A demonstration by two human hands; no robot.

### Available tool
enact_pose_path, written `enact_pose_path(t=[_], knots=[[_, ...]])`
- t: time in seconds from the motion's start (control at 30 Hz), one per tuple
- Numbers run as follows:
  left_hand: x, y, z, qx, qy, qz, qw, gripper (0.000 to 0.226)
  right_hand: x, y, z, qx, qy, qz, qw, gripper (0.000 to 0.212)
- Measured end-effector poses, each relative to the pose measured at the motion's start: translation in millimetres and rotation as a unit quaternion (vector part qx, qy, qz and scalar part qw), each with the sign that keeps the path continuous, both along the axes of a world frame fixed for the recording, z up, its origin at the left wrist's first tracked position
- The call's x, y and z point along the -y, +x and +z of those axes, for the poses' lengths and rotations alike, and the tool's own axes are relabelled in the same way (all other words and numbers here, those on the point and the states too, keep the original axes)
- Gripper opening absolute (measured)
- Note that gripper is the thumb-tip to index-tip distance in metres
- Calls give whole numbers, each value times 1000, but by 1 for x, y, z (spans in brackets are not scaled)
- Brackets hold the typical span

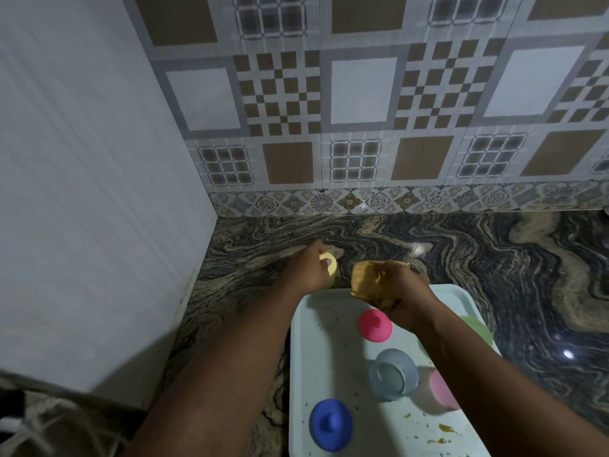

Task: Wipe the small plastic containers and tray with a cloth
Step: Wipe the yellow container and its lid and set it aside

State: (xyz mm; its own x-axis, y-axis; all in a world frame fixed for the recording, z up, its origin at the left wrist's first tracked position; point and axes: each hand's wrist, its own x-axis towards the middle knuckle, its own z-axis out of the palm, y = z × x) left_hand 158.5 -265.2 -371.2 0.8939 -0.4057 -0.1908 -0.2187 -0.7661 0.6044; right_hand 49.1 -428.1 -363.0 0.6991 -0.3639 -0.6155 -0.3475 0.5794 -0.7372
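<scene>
blue container [331, 424] up front on the crumby white tray [306, 341], pink one [375, 325] behind it, left hand [308, 270] wrapped round the yellow container [332, 268] on the counter [461, 252], right hand [405, 298] scrunching the tan cloth [365, 280] above the tray

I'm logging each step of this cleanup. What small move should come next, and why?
Probably the left hand should release the yellow container. It already stands on the counter, off the tray, while the right hand holds the bunched cloth over the tray, near the deep pink container.
</scene>
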Motion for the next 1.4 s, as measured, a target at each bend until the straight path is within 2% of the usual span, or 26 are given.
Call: enact_pose_path(t=[0.17, 0.3, 0.5, 0.57, 0.67, 0.73, 0.83, 1.0, 1.2, 1.3, 1.4], knots=[[4, -9, -4, -3, 38, -4, 999, 39, 3, -11, 21, 5, -31, 8, 999, 31], [2, -13, 4, 88, 70, -11, 994, 62, 19, -21, 37, 23, -53, 3, 998, 32], [20, -59, 37, 74, 24, -144, 986, 38, 34, -54, 61, 52, -85, -21, 995, 34], [23, -79, 37, 126, 47, -173, 976, 40, 34, -71, 67, 60, -80, -36, 994, 23], [16, -90, 23, 148, 133, -188, 962, 55, 33, -97, 66, 66, -81, -40, 994, 27], [5, -92, 14, 114, 153, -176, 966, 64, 33, -109, 64, 70, -81, -36, 994, 27], [-1, -97, 6, 62, 134, -151, 977, 77, 37, -118, 61, 57, -85, -68, 992, 25], [9, -95, 9, 64, 148, -127, 979, 74, 45, -122, 64, 53, -88, -81, 991, 21], [17, -82, -1, 66, 171, -109, 977, 82, 48, -106, 66, 64, -82, -76, 992, 20], [19, -79, -8, 90, 145, -98, 980, 72, 51, -97, 65, 62, -81, -80, 992, 20], [18, -67, 0, 69, 69, -76, 992, 71, 53, -89, 62, 49, -90, -72, 992, 18]])
